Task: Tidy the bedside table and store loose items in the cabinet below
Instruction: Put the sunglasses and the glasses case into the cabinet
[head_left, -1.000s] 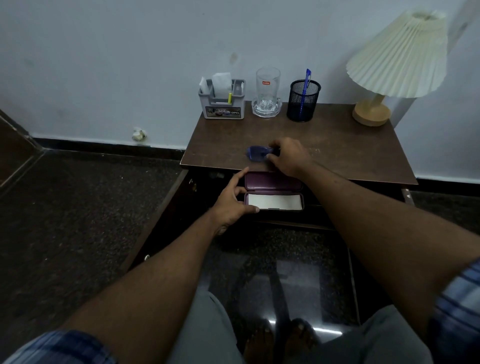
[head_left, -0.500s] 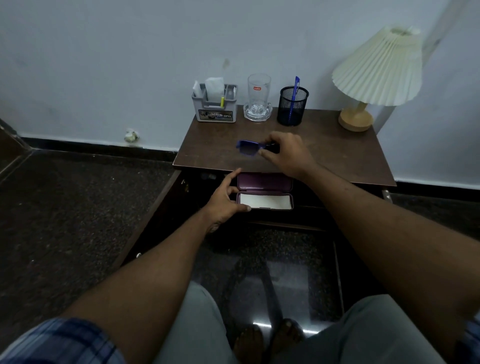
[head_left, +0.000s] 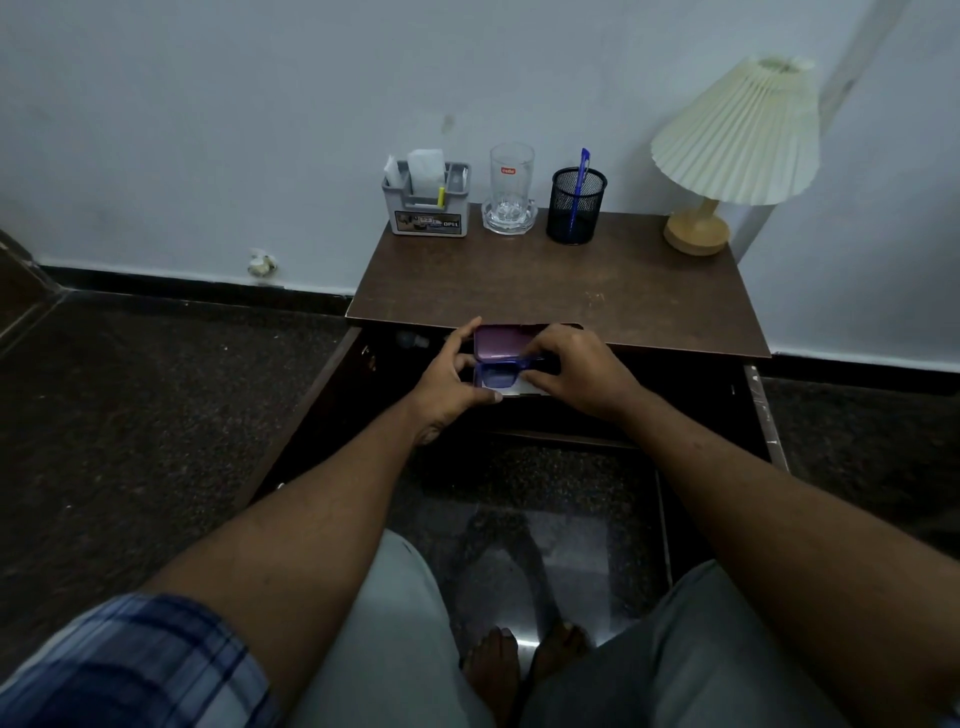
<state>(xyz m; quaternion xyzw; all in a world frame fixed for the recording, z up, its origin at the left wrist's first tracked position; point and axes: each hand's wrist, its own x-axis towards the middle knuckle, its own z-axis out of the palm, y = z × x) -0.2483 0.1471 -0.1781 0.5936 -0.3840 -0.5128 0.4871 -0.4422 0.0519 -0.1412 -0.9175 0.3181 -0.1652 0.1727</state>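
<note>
Glasses (head_left: 500, 375) moved into the case (head_left: 501, 343); right hand (head_left: 582, 371) pinches them, left hand (head_left: 447, 382) grips it.

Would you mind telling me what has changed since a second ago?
The right hand lifted the blue glasses off the tabletop and brought them down into the open purple case, still gripping them. The left hand kept holding the case. Lamp, glass and pen holder stayed put.
</note>
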